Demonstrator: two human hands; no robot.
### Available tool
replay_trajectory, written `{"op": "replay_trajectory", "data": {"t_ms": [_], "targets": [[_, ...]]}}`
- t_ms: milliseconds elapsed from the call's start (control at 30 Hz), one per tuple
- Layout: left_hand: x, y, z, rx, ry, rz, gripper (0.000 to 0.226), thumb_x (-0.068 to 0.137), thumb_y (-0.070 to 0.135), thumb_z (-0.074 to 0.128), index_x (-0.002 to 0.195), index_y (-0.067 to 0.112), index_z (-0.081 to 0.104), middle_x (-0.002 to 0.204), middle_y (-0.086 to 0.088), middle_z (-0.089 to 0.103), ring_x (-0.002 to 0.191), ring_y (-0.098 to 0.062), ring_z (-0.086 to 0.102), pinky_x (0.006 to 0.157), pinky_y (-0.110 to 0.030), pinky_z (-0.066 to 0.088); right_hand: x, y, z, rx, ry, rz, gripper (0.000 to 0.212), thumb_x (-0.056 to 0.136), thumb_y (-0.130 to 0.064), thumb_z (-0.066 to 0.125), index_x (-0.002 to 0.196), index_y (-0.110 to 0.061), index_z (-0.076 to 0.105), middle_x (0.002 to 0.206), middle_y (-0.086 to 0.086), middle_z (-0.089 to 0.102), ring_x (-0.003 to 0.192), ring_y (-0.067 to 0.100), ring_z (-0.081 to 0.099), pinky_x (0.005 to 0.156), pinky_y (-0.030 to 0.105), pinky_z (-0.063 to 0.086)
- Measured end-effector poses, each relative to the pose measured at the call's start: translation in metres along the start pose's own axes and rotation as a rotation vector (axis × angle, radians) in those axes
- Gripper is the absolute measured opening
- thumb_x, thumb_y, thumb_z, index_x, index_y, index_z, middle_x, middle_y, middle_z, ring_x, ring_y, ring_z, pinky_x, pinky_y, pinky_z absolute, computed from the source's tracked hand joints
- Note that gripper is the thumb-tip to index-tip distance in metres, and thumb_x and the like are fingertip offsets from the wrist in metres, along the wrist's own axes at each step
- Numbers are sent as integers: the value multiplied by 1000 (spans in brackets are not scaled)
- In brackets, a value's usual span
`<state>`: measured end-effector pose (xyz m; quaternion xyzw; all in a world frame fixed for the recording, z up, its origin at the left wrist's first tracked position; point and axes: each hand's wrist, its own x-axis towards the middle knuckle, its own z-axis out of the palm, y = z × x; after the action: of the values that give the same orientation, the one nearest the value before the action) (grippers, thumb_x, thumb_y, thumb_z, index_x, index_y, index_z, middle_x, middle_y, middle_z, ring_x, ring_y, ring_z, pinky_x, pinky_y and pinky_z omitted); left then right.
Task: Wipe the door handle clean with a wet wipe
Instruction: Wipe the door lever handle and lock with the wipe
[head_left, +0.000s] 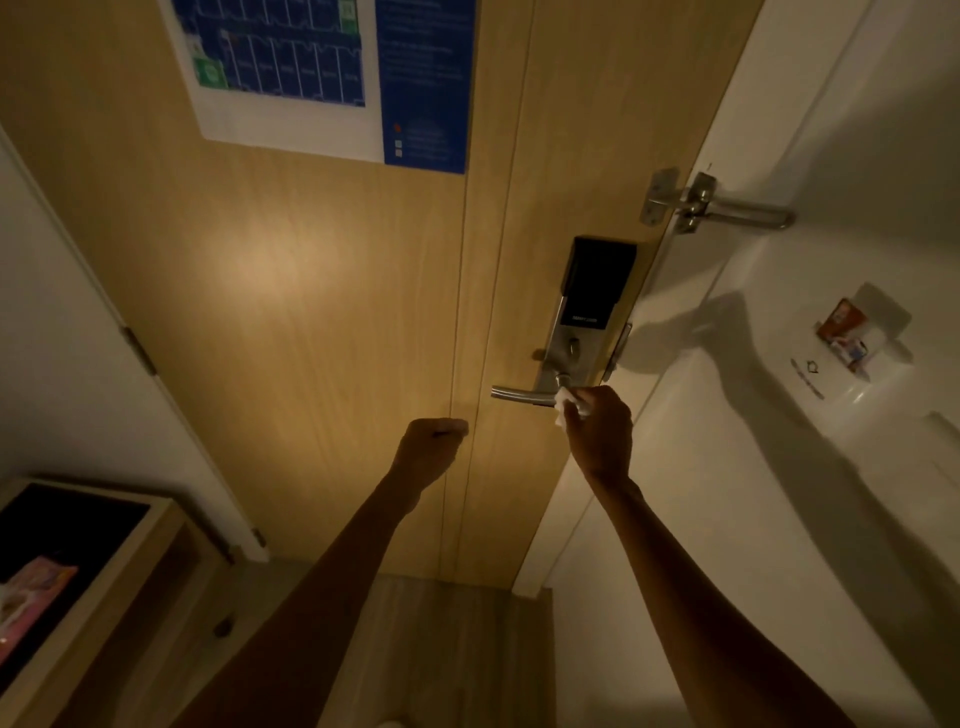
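Our right hand (597, 434) is pinched around a bunched white wet wipe (569, 402), and we press it against the pivot end of the lever door handle (522, 393), where the lever meets the metal lock plate (563, 358). We judge the wipe is wadded so the fingers can push it firmly onto the round bar; the lever's free end, pointing left, is bare, so most of the bar likely remains to be covered.

Our left hand (434, 441) is curled into a loose fist, holding nothing, hovering near the wooden door (311, 312) to the left of the lever and apart from it. It seems kept out of the way, though near enough to steady the door; whether it touches the panel we cannot tell.

Above the lever sits the black electronic lock panel (597, 283), and higher, at the door's edge, a metal swing-bar guard (717, 205) bridges door and frame, which suggests the door is shut and will not swing under our pressure. An evacuation plan (311, 67) is posted on the door above.
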<state>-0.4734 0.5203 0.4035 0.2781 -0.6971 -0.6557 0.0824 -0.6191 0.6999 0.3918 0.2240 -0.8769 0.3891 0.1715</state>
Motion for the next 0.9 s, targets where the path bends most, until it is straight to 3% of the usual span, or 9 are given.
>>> {"op": "replay_trajectory", "data": {"t_ms": [100,200,300,367,433,500,633,733,900], "targets": [[18,11,14,-12,-13,20,22,92,11,53,76,18,66,80,-6,59,76,-16,55,69,-28,44,8,7,9,-33,5,-32,23,90,-22,64,110,-12,68,112,5,67,100,18,67,80,33,60],[39,15,26,60,-17,34,23,93,10,46,79,10,64,68,-2,52,63,-13,47,62,-29,39,13,12,24,-101,-88,-79,25,91,-18,61,115,-12,63,122,5,60,111,20,62,88,33,57],[58,12,36,121,-16,44,24,95,13,45,106,5,64,82,-2,58,69,-10,52,62,-22,42,15,12,35,-111,-165,-109,24,93,-16,58,117,-11,60,127,7,57,116,21,58,92,26,53],[66,10,41,143,2,48,29,96,14,44,118,5,61,98,-9,65,78,-12,56,68,-22,45,14,10,40,-79,-145,-95,25,93,-13,60,117,-9,59,127,11,57,116,24,59,89,33,56],[71,6,44,130,32,57,30,96,12,44,119,6,62,111,-24,65,74,-14,56,61,-20,44,9,6,48,-112,-157,-109,31,92,-9,61,122,-9,59,132,14,54,119,26,57,86,39,58],[74,5,43,164,47,68,30,97,11,42,119,9,63,107,-23,67,65,-10,54,53,-17,39,5,0,57,-159,-221,-193,38,93,-9,59,130,-14,56,137,14,49,123,28,53,90,40,57],[78,5,41,206,27,59,33,97,11,41,123,12,62,101,-13,67,63,-10,54,53,-20,39,13,16,46,-221,-370,-280,50,97,-47,32,135,-21,50,142,8,42,128,29,43,103,43,44],[79,4,41,194,34,49,32,98,13,43,124,13,61,96,-10,66,63,-11,54,52,-21,40,21,32,33,-189,-245,-210,27,95,-25,54,120,-17,61,134,6,53,122,20,52,92,38,55],[75,9,39,185,14,108,35,95,4,41,119,10,65,103,-5,67,74,-11,59,60,-18,41,7,-5,60,-203,-299,-386,42,89,-7,65,128,-15,54,131,10,55,120,24,56,86,36,58]]}}
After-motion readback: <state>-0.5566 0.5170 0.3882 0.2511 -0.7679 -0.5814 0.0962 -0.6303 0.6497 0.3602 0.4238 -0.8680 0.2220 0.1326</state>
